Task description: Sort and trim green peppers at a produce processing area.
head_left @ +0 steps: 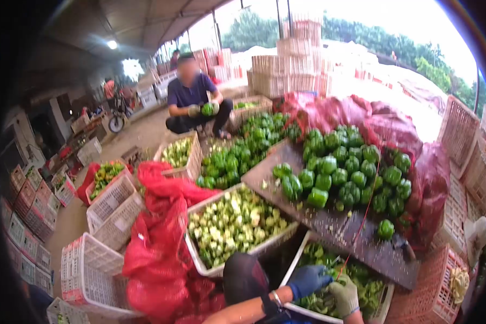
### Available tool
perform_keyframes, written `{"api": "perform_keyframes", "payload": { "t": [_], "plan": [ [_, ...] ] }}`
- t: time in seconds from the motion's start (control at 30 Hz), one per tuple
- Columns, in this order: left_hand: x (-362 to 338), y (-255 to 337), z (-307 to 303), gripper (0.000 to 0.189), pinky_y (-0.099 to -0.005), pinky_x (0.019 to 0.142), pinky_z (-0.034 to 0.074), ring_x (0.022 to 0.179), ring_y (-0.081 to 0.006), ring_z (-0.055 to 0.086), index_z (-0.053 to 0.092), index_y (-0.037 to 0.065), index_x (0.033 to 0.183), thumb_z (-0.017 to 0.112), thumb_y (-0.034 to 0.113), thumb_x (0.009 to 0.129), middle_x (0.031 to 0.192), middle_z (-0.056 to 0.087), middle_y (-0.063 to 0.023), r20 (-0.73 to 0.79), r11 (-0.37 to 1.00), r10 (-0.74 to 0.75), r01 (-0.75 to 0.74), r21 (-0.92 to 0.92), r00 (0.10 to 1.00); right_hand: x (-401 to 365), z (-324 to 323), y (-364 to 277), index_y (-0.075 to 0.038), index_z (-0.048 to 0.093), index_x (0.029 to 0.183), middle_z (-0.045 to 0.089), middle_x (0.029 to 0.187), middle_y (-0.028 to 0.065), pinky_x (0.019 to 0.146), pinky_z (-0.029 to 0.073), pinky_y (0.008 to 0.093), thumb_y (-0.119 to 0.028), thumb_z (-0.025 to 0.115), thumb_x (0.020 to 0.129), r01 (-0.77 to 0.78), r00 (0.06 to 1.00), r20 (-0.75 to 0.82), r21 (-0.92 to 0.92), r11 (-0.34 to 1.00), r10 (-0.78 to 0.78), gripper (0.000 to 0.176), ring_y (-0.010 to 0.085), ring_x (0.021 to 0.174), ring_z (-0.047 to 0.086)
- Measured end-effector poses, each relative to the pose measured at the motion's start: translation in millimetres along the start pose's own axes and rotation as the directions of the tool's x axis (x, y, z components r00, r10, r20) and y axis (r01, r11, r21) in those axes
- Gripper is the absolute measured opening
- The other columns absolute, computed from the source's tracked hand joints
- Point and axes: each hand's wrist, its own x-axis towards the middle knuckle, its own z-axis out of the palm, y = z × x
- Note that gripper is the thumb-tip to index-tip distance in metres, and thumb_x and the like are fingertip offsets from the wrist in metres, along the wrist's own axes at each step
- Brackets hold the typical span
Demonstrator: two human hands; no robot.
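Over a white crate (384, 309) of cut green pepper pieces (370, 291), my two gloved hands meet. My left hand (308, 282), in a blue glove, has its fingers curled inward toward the other. Facing it is my right hand (344, 296), in a pale knit glove, fingers bent. I cannot tell what is between them, as the small green item blends with the pieces below. Just above lies a dark board (329, 227) bearing a heap of whole green bell peppers (348, 167). A single pepper (385, 229) sits apart near the board's lower end.
Left of my knee stands a crate of pale pepper cores (235, 221), beside a red mesh sack (159, 270) and a white crate (89, 272). Across the pepper pile (237, 154) a person (191, 97) squats, holding a pepper. Crates (426, 291) flank my right.
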Motion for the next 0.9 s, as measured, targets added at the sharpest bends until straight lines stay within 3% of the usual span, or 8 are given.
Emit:
{"api": "perform_keyframes", "payload": {
  "t": [0.2,0.33,0.4,0.47,0.53,0.7,0.87,0.9],
  "plan": [
    [-4,24,-8,0.027,-0.0318,0.056,0.05,0.058,-0.0145,0.064,0.071,0.004,0.095,0.069,0.031,0.092,0.074,0.071,-0.0077,0.227,0.817,-0.299,0.372,-0.441,0.927,-20,3,-17,0.001,0.061,0.121,0.068,0.09,0.0089,0.056,0.06,0.0355,-0.006,0.068,0.08,-0.186,0.977,0.162,0.338,0.923,0.138,0.042,0.0229,0.065,0.069],
    [-3,28,-15,0.024,-0.0288,0.053,0.049,0.053,-0.0116,0.059,0.07,0.001,0.094,0.066,0.025,0.093,0.076,0.068,-0.0051,0.357,0.701,-0.25,0.423,-0.574,0.9,-18,-14,2,0.003,0.054,0.133,0.07,0.093,0.0101,0.069,0.062,0.0362,0.004,0.066,0.08,0.274,0.953,0.18,-0.157,0.949,-0.245,0.055,0.0234,0.079,0.072],
    [5,9,-1,0.027,-0.0319,0.063,0.053,0.065,-0.0133,0.063,0.073,-0.001,0.099,0.068,0.023,0.09,0.077,0.07,-0.0053,0.283,0.635,-0.142,0.307,-0.709,0.949,-19,-16,6,0.002,0.051,0.137,0.071,0.094,0.0103,0.072,0.06,0.0332,-0.013,0.065,0.089,-0.079,0.977,0.212,0.49,0.868,-0.031,0.052,0.0211,0.083,0.071],
    [19,5,1,0.035,-0.0369,0.071,0.055,0.077,-0.0211,0.07,0.073,0.0,0.109,0.069,0.029,0.09,0.086,0.075,-0.0115,0.278,0.709,-0.281,0.394,-0.585,0.918,-13,-33,20,-0.002,0.051,0.136,0.07,0.098,0.0157,0.068,0.061,0.0367,-0.018,0.066,0.088,-0.049,0.958,0.273,0.471,0.881,-0.092,0.053,0.0281,0.082,0.072],
    [23,-4,0,0.061,-0.0418,0.085,0.054,0.094,-0.035,0.072,0.058,0.01,0.142,0.07,0.039,0.091,0.108,0.073,-0.0217,0.089,0.973,-0.225,0.219,0.073,0.97,-18,-22,2,-0.007,0.052,0.135,0.07,0.106,0.0158,0.063,0.06,0.0412,-0.023,0.07,0.09,-0.088,0.983,0.177,0.707,0.701,-0.054,0.051,0.0313,0.082,0.072],
    [15,10,25,0.056,-0.0373,0.089,0.056,0.108,-0.0259,0.069,0.057,0.006,0.142,0.071,0.024,0.091,0.124,0.07,-0.0197,-0.073,0.937,0.181,-0.194,-0.289,0.981,5,-4,17,-0.003,0.053,0.139,0.065,0.127,0.0139,0.097,0.052,0.0381,-0.016,0.064,0.094,0.15,0.989,-0.071,0.585,0.797,-0.133,0.048,0.0253,0.115,0.064],
    [10,39,-14,0.049,-0.0247,0.068,0.056,0.077,-0.0089,0.068,0.066,0.0,0.128,0.077,0.014,0.083,0.102,0.073,-0.0074,0.145,0.717,-0.23,0.269,-0.643,0.962,-16,-9,-19,0.001,0.038,0.155,0.057,0.141,0.0101,0.105,0.043,0.0291,-0.017,0.058,0.095,0.328,0.944,0.092,-0.152,0.932,-0.317,0.065,0.0146,0.125,0.052],
    [7,38,-19,0.051,-0.0256,0.069,0.056,0.077,-0.0096,0.067,0.066,0.0,0.128,0.078,0.017,0.082,0.102,0.073,-0.008,0.157,0.759,-0.235,0.282,-0.586,0.959,-18,-7,-20,0.0,0.039,0.155,0.055,0.143,0.0097,0.102,0.044,0.0281,-0.016,0.057,0.094,0.172,0.982,0.046,0.153,0.973,-0.181,0.065,0.0137,0.12,0.054]
  ]
}}
